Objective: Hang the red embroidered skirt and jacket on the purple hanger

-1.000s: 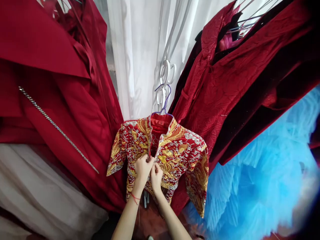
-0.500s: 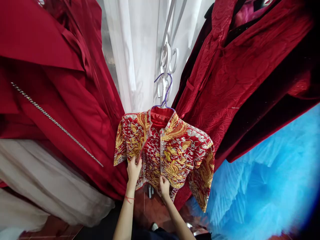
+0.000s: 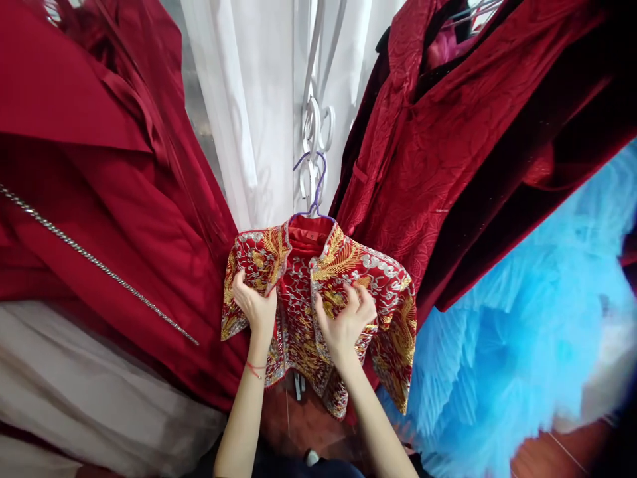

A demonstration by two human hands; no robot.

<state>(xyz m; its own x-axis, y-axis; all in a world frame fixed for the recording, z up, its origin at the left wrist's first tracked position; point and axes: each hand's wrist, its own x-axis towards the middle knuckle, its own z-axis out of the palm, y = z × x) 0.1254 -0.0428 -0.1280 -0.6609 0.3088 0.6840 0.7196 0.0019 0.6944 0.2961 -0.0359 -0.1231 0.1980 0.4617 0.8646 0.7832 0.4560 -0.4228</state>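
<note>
A short red jacket (image 3: 298,335) with gold and silver embroidery hangs from a purple hanger (image 3: 318,192), its stand collar upright and its front parted. My left hand (image 3: 256,309) rests on the chest of the left front panel, thumb and fingers apart, thumb close to the panel's edge. Over the right front panel is my right hand (image 3: 346,322), with its fingers spread and slightly bent and its thumb near the front edge. Whether the fingertips press into the cloth cannot be made out.
Red gowns (image 3: 189,219) hang at the left, one with a beaded strip (image 3: 99,262). A patterned red dress (image 3: 423,172) and dark velvet hang at the right, above a blue ruffled gown (image 3: 488,358). White curtains (image 3: 269,119) and a curled white metal stand (image 3: 312,126) are behind.
Both hands have let go of the jacket's front edges and moved up to its chest, fingers now apart. The view has shifted slightly to the right.
</note>
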